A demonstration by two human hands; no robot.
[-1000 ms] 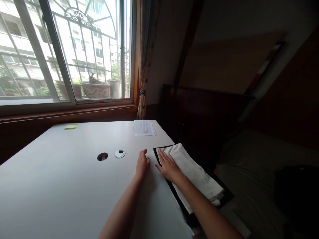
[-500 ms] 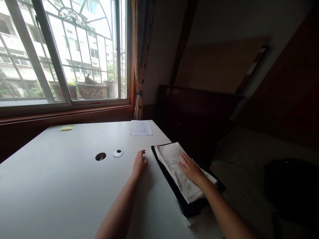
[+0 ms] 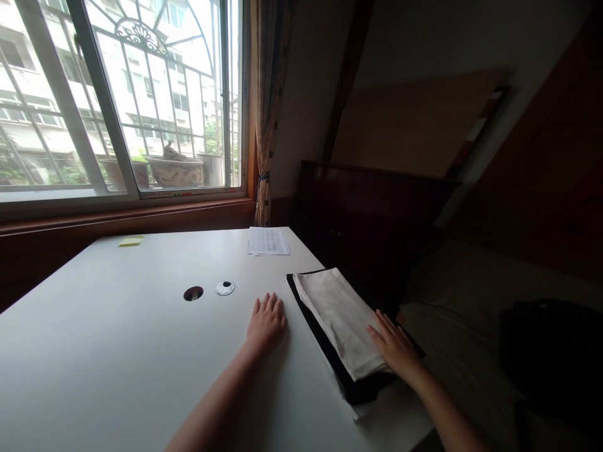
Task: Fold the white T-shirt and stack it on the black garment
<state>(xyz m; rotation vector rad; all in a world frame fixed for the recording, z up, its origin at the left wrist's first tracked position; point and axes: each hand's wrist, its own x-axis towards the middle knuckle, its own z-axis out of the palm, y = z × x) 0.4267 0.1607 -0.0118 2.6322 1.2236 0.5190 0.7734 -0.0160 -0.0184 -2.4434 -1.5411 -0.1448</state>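
A stack of folded cloth lies at the right edge of the white table (image 3: 117,351). On top is a folded white cloth (image 3: 336,320), above a folded black cloth (image 3: 358,390); a white edge shows beneath the black one. My right hand (image 3: 393,345) rests at the right side of the stack with its fingers extended, the fingertips touching the white cloth. Left of the stack, my left hand (image 3: 267,319) lies palm down on the tabletop, its fingers slightly spread and holding nothing.
Printed sheets (image 3: 267,241) lie near the table's far right corner. Yellow sticky notes (image 3: 130,241) are at the far left. A round hole (image 3: 193,294) and a round grommet (image 3: 225,288) sit mid-table. Beyond are a window and curtain (image 3: 264,138). A dark bag (image 3: 551,358) is at right.
My right hand has slid from the middle of the white cloth to its right edge. The left hand has turned from loosely curled to flat on the table.
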